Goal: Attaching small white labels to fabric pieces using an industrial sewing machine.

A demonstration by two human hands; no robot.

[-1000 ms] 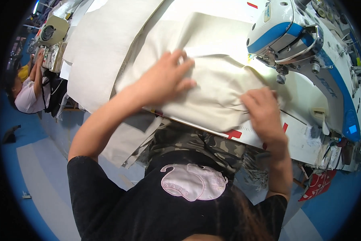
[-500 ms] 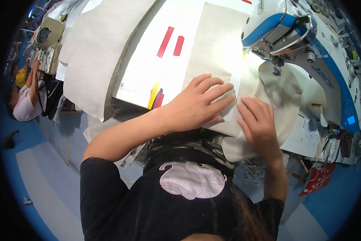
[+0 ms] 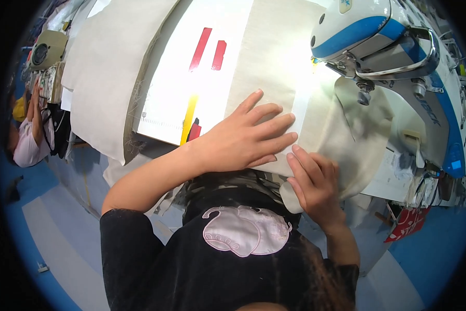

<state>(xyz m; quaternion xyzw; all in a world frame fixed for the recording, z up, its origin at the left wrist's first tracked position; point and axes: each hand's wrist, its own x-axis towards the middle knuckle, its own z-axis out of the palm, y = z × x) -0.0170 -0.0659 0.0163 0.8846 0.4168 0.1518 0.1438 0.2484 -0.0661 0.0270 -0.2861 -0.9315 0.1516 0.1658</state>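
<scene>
A beige fabric piece [image 3: 261, 49] lies on the white table and runs toward the sewing machine [image 3: 367, 41]. A narrow white strip [image 3: 301, 106] lies along it. My left hand [image 3: 246, 137] rests flat on the fabric, fingers spread, the fingertips beside the strip. Close to the table's front edge, my right hand [image 3: 316, 181] is turned on its side with fingers curled at the fabric's near edge. It appears to pinch the fabric between thumb and fingers; the grip itself is partly hidden. More loose fabric [image 3: 365, 135] bunches to its right.
Another large beige fabric piece [image 3: 108, 78] with a frayed edge hangs over the table's left side. Red tape strips [image 3: 201, 49] and a yellow strip [image 3: 189, 120] mark the white tabletop [image 3: 168, 85]. At far left, another person [image 3: 33, 140] works at a bench.
My right hand has moved down and left, turning on its side with its fingers curling. My left hand has shifted slightly left, still flat on the fabric. The view has shifted a little.
</scene>
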